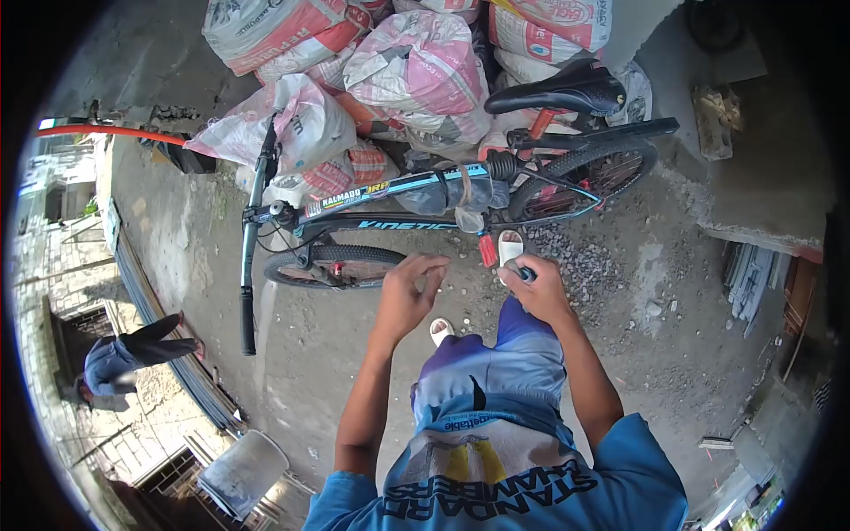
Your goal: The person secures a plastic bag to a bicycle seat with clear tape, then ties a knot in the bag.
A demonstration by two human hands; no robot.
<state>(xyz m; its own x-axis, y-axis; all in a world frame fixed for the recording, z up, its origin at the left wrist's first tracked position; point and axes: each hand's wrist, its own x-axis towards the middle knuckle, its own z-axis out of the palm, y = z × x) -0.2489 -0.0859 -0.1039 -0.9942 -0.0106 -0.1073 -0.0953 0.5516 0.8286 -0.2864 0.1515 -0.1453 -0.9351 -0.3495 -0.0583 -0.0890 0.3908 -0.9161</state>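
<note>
A bicycle (398, 199) with a black and light blue frame stands across the view in front of me, its handlebar to the left and its saddle to the right. Wrapped dark bundles are tied to the frame. My left hand (414, 290) is raised near the front wheel (341, 265), fingers bent and apart, with nothing seen in it. My right hand (538, 288) is closed around a small dark object (527, 274) with a blue-grey tint, just below the red pedal (488, 250). Most of that object is hidden by the fingers.
Filled white and red sacks (416, 66) are piled behind the bicycle. Gravel (589, 274) lies on the ground at right. Another person (124, 358) is at the far left, above a whitish bucket (243, 473). An orange pipe (106, 130) runs in at upper left.
</note>
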